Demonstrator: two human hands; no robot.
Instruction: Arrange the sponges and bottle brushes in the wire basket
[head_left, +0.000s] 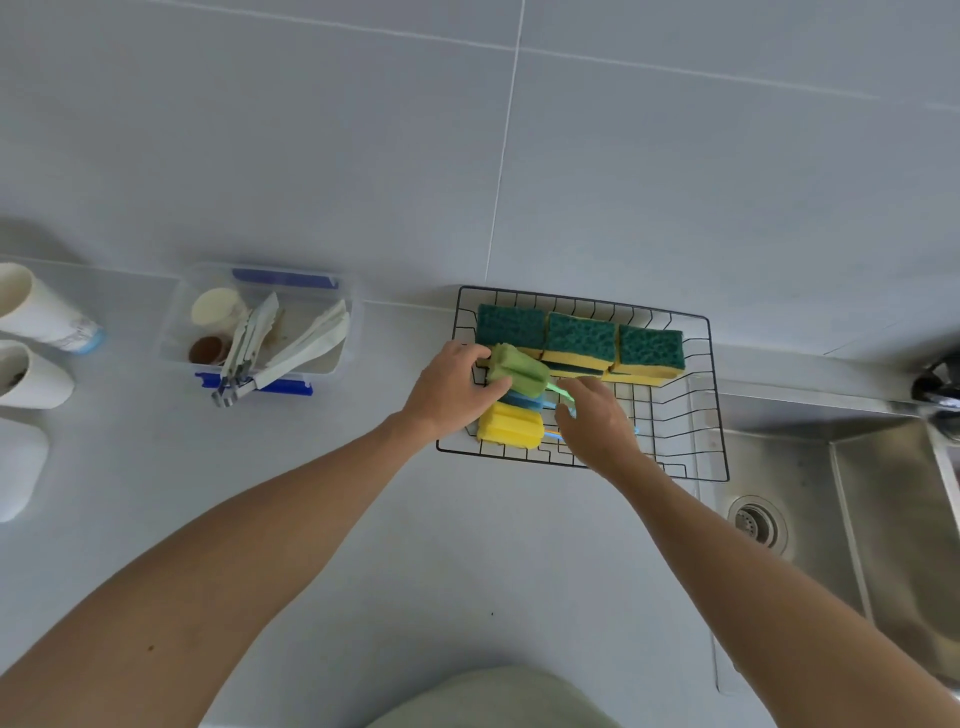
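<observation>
Gripping green brush (519, 369), left hand (449, 392); right hand (597, 423) closed on handles; three sponges (581, 340), three brushes.

no words, labels, brands or numbers can be read; the white cup (44, 310) at far left bears a printed patch too blurred to make out.

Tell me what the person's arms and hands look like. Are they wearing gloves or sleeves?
No gloves and no sleeves. The left hand and the right hand are both bare, and both forearms are uncovered right down to the bottom edge of the picture. No watch, ring or bracelet shows on either one. A bit of pale greenish clothing shows at the bottom, between the arms.
</observation>
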